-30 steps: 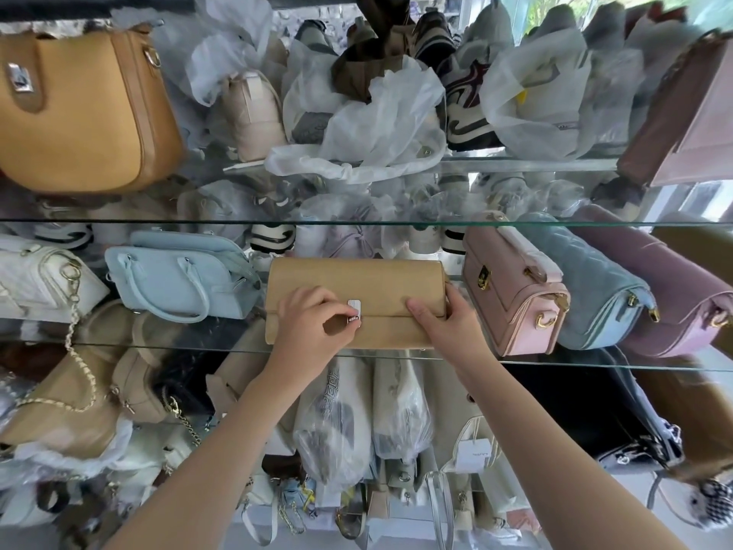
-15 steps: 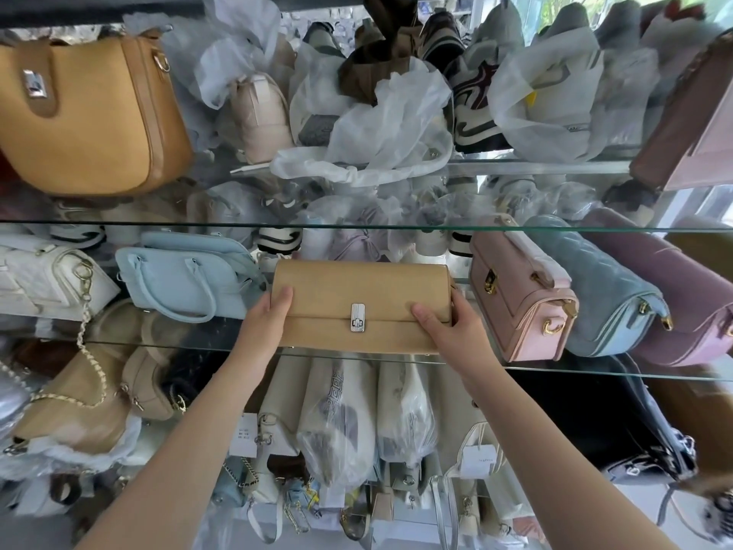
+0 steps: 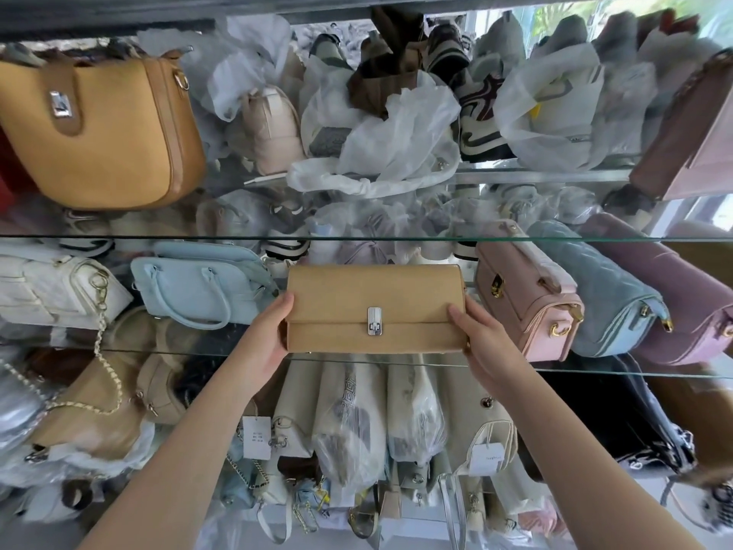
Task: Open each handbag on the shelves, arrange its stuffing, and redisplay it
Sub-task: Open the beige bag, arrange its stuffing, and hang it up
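A tan rectangular flap handbag (image 3: 375, 295) with a silver turn-lock clasp (image 3: 374, 321) stands upright on the middle glass shelf (image 3: 595, 373), its flap closed. My left hand (image 3: 266, 338) grips the bag's left end, thumb on the front. My right hand (image 3: 482, 338) holds its right end the same way. To its left on that shelf lies a light blue handbag (image 3: 198, 285); on its right stands a pink box bag (image 3: 527, 295).
A white quilted bag (image 3: 47, 289) with a chain sits far left, a quilted blue bag (image 3: 603, 291) and a mauve bag (image 3: 682, 295) far right. The upper shelf holds a mustard bag (image 3: 107, 133) and crumpled white wrapping (image 3: 388, 144). Plastic-wrapped bags crowd the lower shelf (image 3: 357, 422).
My left hand left the clasp and moved to the bag's left end. The bag now stands squarely between both hands with its flap closed.
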